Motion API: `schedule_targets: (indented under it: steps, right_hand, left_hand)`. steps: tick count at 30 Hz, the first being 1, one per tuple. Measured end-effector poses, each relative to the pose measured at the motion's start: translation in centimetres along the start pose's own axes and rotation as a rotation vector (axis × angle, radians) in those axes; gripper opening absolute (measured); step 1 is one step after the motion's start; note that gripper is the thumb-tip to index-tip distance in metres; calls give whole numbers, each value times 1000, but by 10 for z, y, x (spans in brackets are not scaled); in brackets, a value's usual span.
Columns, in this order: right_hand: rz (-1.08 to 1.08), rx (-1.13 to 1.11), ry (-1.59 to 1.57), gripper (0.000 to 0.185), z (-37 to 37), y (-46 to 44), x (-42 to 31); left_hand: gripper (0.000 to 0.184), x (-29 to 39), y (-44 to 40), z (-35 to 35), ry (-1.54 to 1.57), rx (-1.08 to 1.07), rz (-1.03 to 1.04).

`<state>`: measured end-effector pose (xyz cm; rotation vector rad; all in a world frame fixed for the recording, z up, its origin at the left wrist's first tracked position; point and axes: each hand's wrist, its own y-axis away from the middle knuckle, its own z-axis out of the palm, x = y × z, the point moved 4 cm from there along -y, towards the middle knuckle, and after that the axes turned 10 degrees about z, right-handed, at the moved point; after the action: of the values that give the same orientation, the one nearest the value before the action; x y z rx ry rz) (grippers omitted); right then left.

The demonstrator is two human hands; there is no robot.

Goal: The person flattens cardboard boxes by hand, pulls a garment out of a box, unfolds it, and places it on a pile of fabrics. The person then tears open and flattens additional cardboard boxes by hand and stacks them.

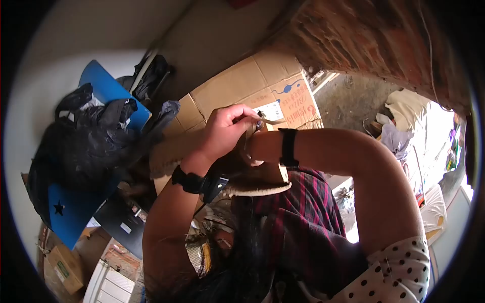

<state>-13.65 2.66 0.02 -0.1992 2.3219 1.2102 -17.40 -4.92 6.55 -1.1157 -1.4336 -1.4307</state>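
Observation:
My left hand [226, 132] is in the middle of the view, its thumb and fingers pinched on a thin brown strip [274, 122]. My right hand [257, 146] is close beside it, mostly hidden by the wrist and the strip; what its fingers do cannot be made out. Both hands are over an opened, flattened cardboard box [232, 82] with red print and a white label [271, 112]. Below them is a curved piece with a pale, rough edge [262, 192], above a plaid cloth [308, 202] on my lap.
Black plastic bags [86, 136] lie on a blue chair [108, 90] at the left. A small cardboard box [65, 267] and a white slatted object [108, 285] are at the lower left. Pale cloth [409, 108] is piled at the right, near a rough brown wall [364, 40].

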Motion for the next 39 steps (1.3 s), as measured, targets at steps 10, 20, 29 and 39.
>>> schedule_targets:
  steps: [10, 20, 29, 39]
  right_hand:
    - [-468, 919, -210, 38, -57, 68, -4]
    - [-432, 1103, -443, 34, -43, 104, 14]
    - [-472, 925, -324, 34, -47, 103, 0]
    - [521, 591, 177, 25, 24, 221, 125]
  left_hand:
    - [17, -13, 1, -67, -375, 143, 118]
    - [16, 49, 171, -169, -693, 807, 135]
    - [14, 19, 149, -117, -1027, 95, 244]
    - [29, -8, 188, -113, -985, 387, 447]
